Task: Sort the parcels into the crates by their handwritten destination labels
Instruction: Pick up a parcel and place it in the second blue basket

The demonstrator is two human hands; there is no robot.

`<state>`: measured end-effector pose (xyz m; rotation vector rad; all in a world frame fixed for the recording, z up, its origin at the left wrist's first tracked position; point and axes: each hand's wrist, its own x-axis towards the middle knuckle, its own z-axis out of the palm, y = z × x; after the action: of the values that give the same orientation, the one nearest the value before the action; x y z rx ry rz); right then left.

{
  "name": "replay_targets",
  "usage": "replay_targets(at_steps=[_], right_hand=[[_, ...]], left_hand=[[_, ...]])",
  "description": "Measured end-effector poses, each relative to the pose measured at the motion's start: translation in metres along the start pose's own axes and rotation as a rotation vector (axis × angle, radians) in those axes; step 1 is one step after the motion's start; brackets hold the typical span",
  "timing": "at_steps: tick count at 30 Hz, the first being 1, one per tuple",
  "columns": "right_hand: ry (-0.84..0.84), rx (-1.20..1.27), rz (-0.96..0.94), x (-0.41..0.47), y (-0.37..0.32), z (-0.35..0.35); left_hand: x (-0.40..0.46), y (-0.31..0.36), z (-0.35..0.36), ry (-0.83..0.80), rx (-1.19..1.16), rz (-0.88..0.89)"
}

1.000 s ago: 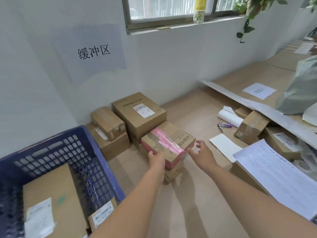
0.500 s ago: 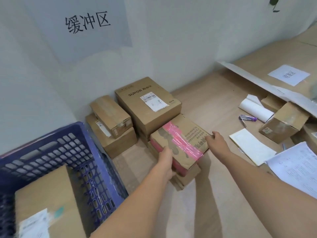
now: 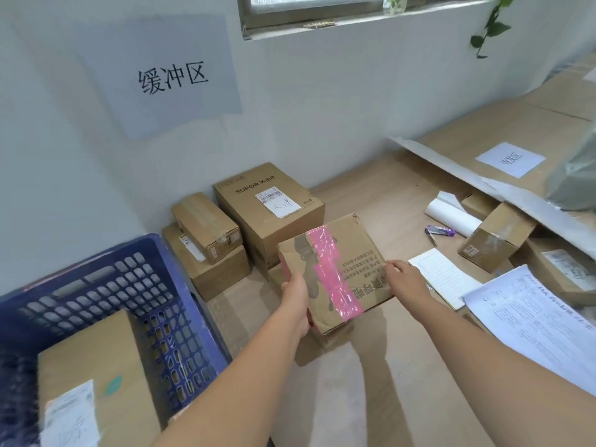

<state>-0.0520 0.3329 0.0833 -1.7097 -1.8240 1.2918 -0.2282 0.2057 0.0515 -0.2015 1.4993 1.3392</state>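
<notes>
Blue plastic crate (image 3: 106, 285) stands at the left edge of the floor (image 3: 371, 382), against the wall, with a brown parcel (image 3: 96, 366) lying inside; a white label is on that parcel's top. Right of the crate, a small carton (image 3: 206, 227) rests on a flatter carton (image 3: 213, 269), both close to the wall. Beside them stands a SUPOR carton (image 3: 267, 214) bearing a white label with handwriting. In front of it, the pink-taped parcel (image 3: 335, 272) is held tilted above a lower carton, clear of the floor. Left hand (image 3: 296, 298) grips the parcel's left near edge, fingers wrapped under it; right hand (image 3: 403, 275) presses the right edge, fingers (image 3: 392, 266) curled over the top face. Further right on the floor lie a lined notepad (image 3: 442, 275), a purple marker (image 3: 440, 231), a white paper roll (image 3: 451, 217) and a small tilted carton (image 3: 493, 237). Printed sheets (image 3: 532, 321) lie at the right edge.
</notes>
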Motion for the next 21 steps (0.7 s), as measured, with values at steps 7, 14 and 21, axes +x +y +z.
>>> replay_targets(at_steps=[7,14,21], right_hand=[[0.077,0.151,-0.035,-0.107,0.015,-0.058],[0.045,0.252,-0.101,-0.21,0.037,-0.097],[0.041,0.273,-0.208,-0.282,0.022,-0.113]], left_hand=[[-0.148,-0.019,-0.002,0.028,0.019,0.161],[-0.26,-0.061,-0.021,-0.005,0.095,0.349],[-0.338,-0.074,-0.061,-0.001,0.131,0.472]])
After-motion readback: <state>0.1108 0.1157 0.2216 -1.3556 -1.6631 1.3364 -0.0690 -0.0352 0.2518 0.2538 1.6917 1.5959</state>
